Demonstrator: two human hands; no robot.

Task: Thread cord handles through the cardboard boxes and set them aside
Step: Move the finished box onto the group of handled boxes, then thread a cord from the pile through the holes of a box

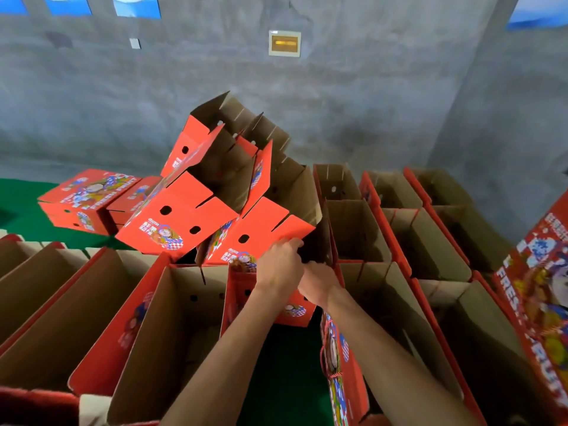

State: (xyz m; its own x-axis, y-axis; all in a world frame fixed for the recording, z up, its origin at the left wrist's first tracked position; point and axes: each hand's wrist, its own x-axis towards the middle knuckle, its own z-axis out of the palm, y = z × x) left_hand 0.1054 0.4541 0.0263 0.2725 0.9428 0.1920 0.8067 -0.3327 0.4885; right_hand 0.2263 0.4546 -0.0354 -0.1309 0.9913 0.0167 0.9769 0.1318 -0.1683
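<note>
- 2 closed cartons (87, 199) on the green floor (21, 207) read "FRESH FRUIT".
- Red printed box (261, 233), brown inside: left grip (281, 261) pinches its flap; right grip (319, 279) curls beside, hold unclear.

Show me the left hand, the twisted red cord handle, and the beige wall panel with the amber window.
left hand (281, 265): head view, back of hand.
twisted red cord handle (323, 358): head view, loop's left strand.
beige wall panel (284, 43): head view, amber window.

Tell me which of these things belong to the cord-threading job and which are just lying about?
Job:
left hand
right hand
tilted red box they hold
red cord handle
open boxes

Lying about:
closed boxes
wall panel
blue posters
</note>
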